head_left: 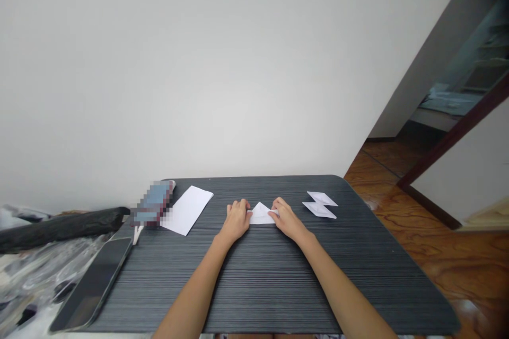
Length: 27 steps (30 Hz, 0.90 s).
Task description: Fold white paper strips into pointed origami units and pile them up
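Observation:
A small white folded paper (260, 213) with a triangular peak lies on the dark striped table (258, 286). My left hand (237, 220) presses its left end with curled fingers. My right hand (287, 217) pinches the right end, fingers bent onto the paper. Both hands rest on the tabletop and hold the piece between them.
A folded white sheet (186, 210) lies to the left beside a blurred box (153, 203). A folded zigzag paper piece (321, 205) lies to the right. A dark phone (93, 283) sits at the table's left edge. Plastic wrap and a black roll (59, 226) are beyond it; wooden floor on the right.

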Tool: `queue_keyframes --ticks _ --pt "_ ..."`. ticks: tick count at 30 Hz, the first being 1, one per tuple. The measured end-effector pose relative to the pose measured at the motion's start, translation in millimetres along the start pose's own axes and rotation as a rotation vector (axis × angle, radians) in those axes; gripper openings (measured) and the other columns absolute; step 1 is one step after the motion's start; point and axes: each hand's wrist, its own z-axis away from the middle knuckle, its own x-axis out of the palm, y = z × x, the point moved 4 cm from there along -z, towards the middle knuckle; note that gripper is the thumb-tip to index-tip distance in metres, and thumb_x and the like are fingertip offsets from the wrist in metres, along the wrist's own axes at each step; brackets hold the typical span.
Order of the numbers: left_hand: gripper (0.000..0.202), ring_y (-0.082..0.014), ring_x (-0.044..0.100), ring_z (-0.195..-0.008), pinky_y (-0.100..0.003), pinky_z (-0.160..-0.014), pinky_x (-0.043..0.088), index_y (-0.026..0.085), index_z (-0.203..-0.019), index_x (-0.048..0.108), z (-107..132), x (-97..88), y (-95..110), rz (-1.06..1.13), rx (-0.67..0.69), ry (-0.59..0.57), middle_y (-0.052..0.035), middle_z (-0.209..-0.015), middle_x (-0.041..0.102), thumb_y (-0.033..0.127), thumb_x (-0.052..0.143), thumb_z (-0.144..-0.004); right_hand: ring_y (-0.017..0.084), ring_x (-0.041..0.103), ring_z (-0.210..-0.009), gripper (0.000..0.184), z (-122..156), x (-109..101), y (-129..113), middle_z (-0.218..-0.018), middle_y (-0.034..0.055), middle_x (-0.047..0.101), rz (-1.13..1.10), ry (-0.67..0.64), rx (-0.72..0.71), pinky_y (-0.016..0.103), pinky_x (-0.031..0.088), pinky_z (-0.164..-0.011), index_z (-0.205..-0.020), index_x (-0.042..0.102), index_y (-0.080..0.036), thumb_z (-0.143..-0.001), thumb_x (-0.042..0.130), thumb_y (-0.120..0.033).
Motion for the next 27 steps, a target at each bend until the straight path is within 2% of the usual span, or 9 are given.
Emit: queue_keyframes --ticks 2,5,9,11,16,19,22,24,27 --pt "0.018 -0.0196 0.042 -0.082 -0.033 -0.07 0.03 0.017 -0.094 0.044 1 -1.3 4 -0.034 -0.017 0.006 -0.0049 -0.085 0.05 0.015 0.038 -0.077 0.017 0.043 -0.079 0.006 1 -1 -2 -0.082 0.0043 0.043 0.08 0.06 0.025 0.031 0.038 -0.073 -0.078 0.046 -0.017 -0.074 0.046 -0.013" --pt "0.025 -0.02 0.04 -0.086 -0.034 -0.07 0.03 0.021 -0.094 0.046 3 -3.7 14 -0.108 0.007 0.025 -0.0054 -0.091 0.047 0.008 0.036 -0.076 0.019 0.041 -0.08 0.015 4 0 -11 -0.086 0.006 0.043 0.245 0.141 0.022 0.033 0.038 -0.071 -0.084 0.048 -0.018 -0.073 0.045 -0.009" --pt "0.027 -0.0183 0.041 -0.086 -0.033 -0.072 0.032 0.019 -0.085 0.051 6 -1.4 30 -0.108 0.179 -0.008 -0.0058 -0.091 0.046 0.001 0.033 -0.074 0.018 0.043 -0.078 0.026 10 13 -26 -0.08 0.0049 0.047 0.3 0.021 -0.155 0.03 0.039 -0.07 -0.082 0.052 -0.019 -0.074 0.036 0.0" --pt "0.024 -0.0174 0.042 -0.082 -0.032 -0.072 0.034 0.016 -0.079 0.052 10 0.3 31 -0.076 0.22 -0.007 -0.006 -0.086 0.047 0.001 0.034 -0.074 0.017 0.044 -0.079 0.026 15 14 -29 -0.081 0.0054 0.049 0.291 0.014 -0.178 0.031 0.039 -0.073 -0.081 0.052 -0.017 -0.073 0.035 0.001" --pt "0.021 -0.0161 0.043 -0.076 -0.029 -0.072 0.038 0.014 -0.066 0.052 23 -3.5 19 0.007 0.121 0.101 -0.0063 -0.077 0.045 0.002 0.035 -0.072 0.018 0.045 -0.08 0.027 29 2 -21 -0.081 0.0069 0.049 0.279 0.096 -0.11 0.031 0.04 -0.074 -0.077 0.054 -0.015 -0.069 0.035 0.002" --pt "0.019 -0.0162 0.045 -0.075 -0.028 -0.072 0.038 0.014 -0.063 0.051 23 -7.1 16 0.004 0.074 0.104 -0.006 -0.075 0.045 0.007 0.037 -0.074 0.018 0.046 -0.077 0.023 31 -6 -15 -0.077 0.0069 0.049 0.293 0.14 -0.05 0.03 0.04 -0.073 -0.07 0.056 -0.016 -0.07 0.037 -0.003" --pt "0.014 -0.0179 0.045 -0.075 -0.03 -0.07 0.037 0.015 -0.066 0.051 15 -8.5 17 -0.037 0.029 0.082 -0.0064 -0.076 0.046 0.018 0.042 -0.076 0.019 0.046 -0.076 0.02 25 -10 -13 -0.072 0.0075 0.049 0.351 0.168 0.026 0.032 0.038 -0.073 -0.064 0.055 -0.016 -0.076 0.04 -0.014" --pt "0.014 -0.0192 0.045 -0.077 -0.031 -0.069 0.035 0.015 -0.067 0.051 7 -6.8 16 -0.045 -0.015 0.057 -0.0062 -0.076 0.047 0.026 0.046 -0.075 0.021 0.045 -0.08 0.017 18 -8 -12 -0.076 0.0083 0.051 0.365 0.172 0.05 0.034 0.037 -0.073 -0.071 0.057 -0.015 -0.077 0.042 -0.023" --pt "0.013 -0.0192 0.044 -0.081 -0.031 -0.071 0.033 0.016 -0.069 0.05 -1 -1.1 9 0.006 -0.086 0.025 -0.0046 -0.077 0.049 0.028 0.049 -0.074 0.022 0.043 -0.089 0.021 5 0 -10 -0.092 0.0087 0.05 0.313 0.143 0.055 0.033 0.037 -0.074 -0.091 0.055 -0.017 -0.077 0.046 -0.029"
